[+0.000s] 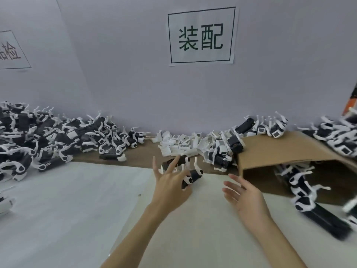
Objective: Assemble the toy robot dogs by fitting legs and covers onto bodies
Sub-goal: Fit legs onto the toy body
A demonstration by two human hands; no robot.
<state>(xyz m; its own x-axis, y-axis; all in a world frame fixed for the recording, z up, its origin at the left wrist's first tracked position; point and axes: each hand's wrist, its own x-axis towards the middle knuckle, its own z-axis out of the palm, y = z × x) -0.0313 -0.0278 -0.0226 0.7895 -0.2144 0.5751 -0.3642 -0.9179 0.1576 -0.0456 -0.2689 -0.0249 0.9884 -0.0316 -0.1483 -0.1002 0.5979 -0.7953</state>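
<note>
A black-and-white toy robot dog (193,176) lies on its back near the middle of the table, white legs pointing up. My left hand (170,188) is spread over it with straight fingers, its fingertips at the dog's near end. Whether they touch it I cannot tell. My right hand (245,198) hovers open to the right of the dog, palm turned left, holding nothing. A heap of white covers (181,144) with barcode labels lies behind the dog by the wall.
A large heap of black-and-white dogs and legs (48,140) fills the back left. A brown cardboard flap (286,149) slopes at right, with more dogs (305,192) under and beside it. Another pile (340,136) sits at far right. White paper (77,200) covers the near table.
</note>
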